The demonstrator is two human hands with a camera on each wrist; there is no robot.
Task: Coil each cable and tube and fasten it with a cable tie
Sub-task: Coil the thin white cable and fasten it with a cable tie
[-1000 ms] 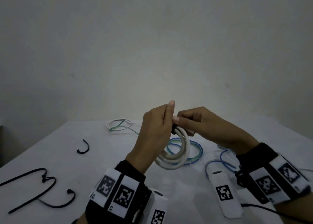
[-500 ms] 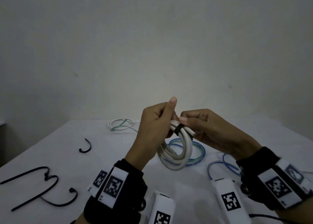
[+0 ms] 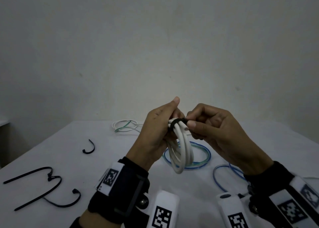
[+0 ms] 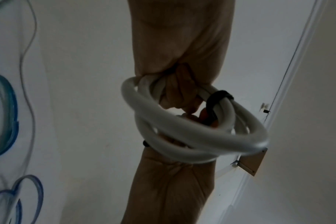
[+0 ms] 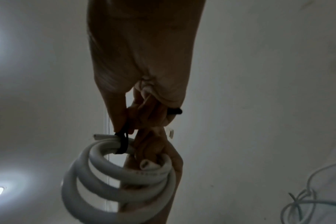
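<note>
A thick white cable coil (image 3: 181, 151) hangs in the air above the table, held at its top by my left hand (image 3: 158, 132). A black cable tie (image 3: 176, 122) loops round the coil's top strands. My right hand (image 3: 212, 129) pinches the tie's end beside the coil. In the left wrist view the coil (image 4: 182, 133) shows several turns with the black tie (image 4: 215, 100) round them. The right wrist view shows the tie (image 5: 123, 142) pinched by thumb and fingers, its tail (image 5: 175, 111) poking out behind the hand, and the coil (image 5: 115, 181) below.
A blue and green tube coil (image 3: 202, 158) lies on the white table (image 3: 69, 150) under the hands. A thin white and green wire bundle (image 3: 124, 126) sits at the back. Loose black cable ties (image 3: 51, 181) and a short one (image 3: 89, 148) lie at left. Blue tube loop (image 3: 222, 174) lies right.
The hands have risen slightly with the coil. The right hand has drawn the tie's end to the right, and the black loop now shows snug round the coil's top.
</note>
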